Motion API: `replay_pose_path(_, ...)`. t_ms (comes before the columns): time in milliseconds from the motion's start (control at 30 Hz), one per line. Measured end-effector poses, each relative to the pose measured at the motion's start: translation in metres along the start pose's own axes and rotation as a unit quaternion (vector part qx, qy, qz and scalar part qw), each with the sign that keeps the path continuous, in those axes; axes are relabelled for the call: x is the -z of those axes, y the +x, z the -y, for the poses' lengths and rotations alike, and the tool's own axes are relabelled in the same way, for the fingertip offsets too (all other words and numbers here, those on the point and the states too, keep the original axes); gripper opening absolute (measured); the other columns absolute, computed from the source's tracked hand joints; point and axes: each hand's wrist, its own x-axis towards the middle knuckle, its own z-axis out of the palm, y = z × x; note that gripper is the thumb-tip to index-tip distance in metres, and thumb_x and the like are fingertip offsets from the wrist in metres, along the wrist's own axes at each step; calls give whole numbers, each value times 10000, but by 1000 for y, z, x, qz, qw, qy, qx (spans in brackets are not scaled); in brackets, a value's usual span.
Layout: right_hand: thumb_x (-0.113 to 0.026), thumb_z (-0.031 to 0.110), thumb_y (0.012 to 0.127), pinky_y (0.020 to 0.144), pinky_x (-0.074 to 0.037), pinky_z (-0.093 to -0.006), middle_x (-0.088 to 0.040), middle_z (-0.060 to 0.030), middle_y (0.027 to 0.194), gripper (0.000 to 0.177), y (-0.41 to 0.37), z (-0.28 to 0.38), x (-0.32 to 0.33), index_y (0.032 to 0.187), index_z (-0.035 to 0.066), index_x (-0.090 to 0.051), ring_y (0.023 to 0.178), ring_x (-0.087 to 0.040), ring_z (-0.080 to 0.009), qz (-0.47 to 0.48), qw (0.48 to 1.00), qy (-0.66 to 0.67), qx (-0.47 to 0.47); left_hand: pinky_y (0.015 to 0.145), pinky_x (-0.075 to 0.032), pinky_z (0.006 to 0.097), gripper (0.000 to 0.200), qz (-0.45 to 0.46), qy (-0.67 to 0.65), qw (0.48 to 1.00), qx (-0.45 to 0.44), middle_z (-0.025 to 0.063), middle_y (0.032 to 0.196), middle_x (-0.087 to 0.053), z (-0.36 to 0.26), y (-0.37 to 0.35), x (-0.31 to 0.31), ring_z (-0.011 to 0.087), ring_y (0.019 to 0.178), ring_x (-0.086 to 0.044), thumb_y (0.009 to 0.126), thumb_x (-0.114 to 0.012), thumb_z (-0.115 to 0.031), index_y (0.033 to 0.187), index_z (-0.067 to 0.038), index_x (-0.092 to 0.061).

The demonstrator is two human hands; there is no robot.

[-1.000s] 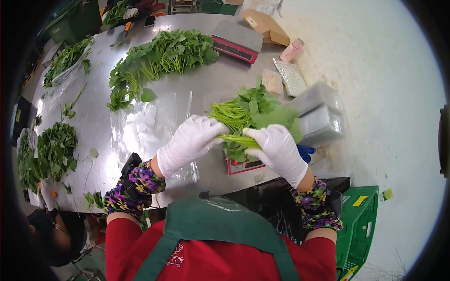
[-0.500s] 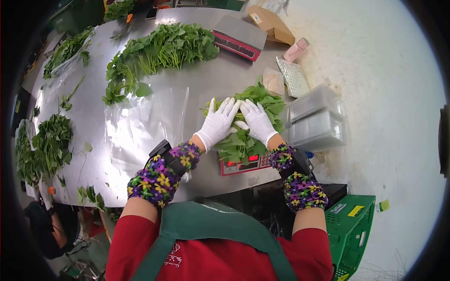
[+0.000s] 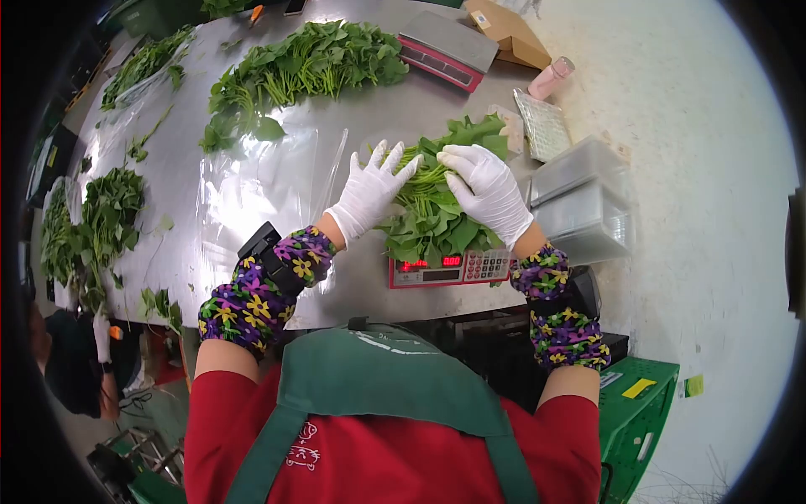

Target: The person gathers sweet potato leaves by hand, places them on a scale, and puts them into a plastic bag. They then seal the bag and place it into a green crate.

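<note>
A bunch of leafy green stems (image 3: 432,220) lies across a red digital scale (image 3: 449,274) whose display is lit red. My left hand (image 3: 369,193), in a white glove, is at the left side of the bunch with its fingers spread and nothing held in them. Over the right side of the bunch, my gloved right hand (image 3: 491,195) is curled, its fingers and thumb closed on the stems. Leaves hide most of the scale's pan. A clear plastic bag (image 3: 256,197) lies flat on the metal table (image 3: 365,290), left of my left hand.
A long pile of greens (image 3: 315,63) lies at the back, beside a second red scale (image 3: 445,52). Clear plastic containers (image 3: 583,197), a pink bottle (image 3: 552,77) and a cardboard box (image 3: 510,34) stand at right. A co-worker's gloved hand (image 3: 102,338) is near greens (image 3: 113,214) at far left.
My hands, earlier pressed together flat on the greens, have moved apart. The left has shifted left with spread fingers; the right has curled around stems. The view has shifted slightly.
</note>
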Motion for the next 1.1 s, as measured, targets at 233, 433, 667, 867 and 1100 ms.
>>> replay_pose_path(233, -648, 151, 852, 1011, -448, -435, -644, -102, 1136, 289, 5, 0, -5, 1128, 66, -664, 1058, -612, -282, -9, 994, -61, 91, 1024, -424, 453, 545, -188, -5, 982, 5, 174, 1339, -533, 13, -29, 9, 368, 1256, -501, 827, -693, -200, 1343, -117, -537)
replay_pose_path(433, -637, 233, 894, 1066, -394, -468, -627, -104, 1231, 349, 2, -14, -11, 1202, 68, -640, 1195, -568, -293, 15, 993, -83, 81, 922, -464, 426, 310, -249, -136, 945, 161, 131, 1181, -618, 26, -70, -13, 350, 1087, -573, 871, -621, -50, 1176, -102, -624)
replay_pose_path(667, -538, 350, 945, 1124, -272, -563, -533, -93, 1397, 474, -2, -29, -26, 1371, 141, -530, 1345, -445, -271, 71, 964, -224, 128, 1041, -403, 444, 390, -185, 19, 975, 120, 131, 1228, -605, 8, -96, -43, 320, 1203, -540, 821, -562, -3, 1197, -89, -612)
replay_pose_path(867, -492, 374, 969, 1118, -255, -591, -494, -90, 1454, 544, -24, -52, -46, 1482, 227, -386, 1357, -443, -259, 208, 950, -223, 69, 1117, -306, 508, 474, -161, -38, 980, 111, 135, 1288, -564, -31, -105, -53, 309, 1290, -473, 785, -606, -63, 1257, -77, -569)
replay_pose_path(1100, -395, 514, 996, 1139, -205, -607, -433, -136, 1500, 615, -1, -26, -36, 1526, 211, -319, 1396, -387, -315, 320, 939, -122, -42, 1018, -398, 466, 639, -152, -237, 956, 82, 180, 1241, -565, -83, -82, -48, 320, 1162, -544, 785, -698, -235, 1326, 17, -470)
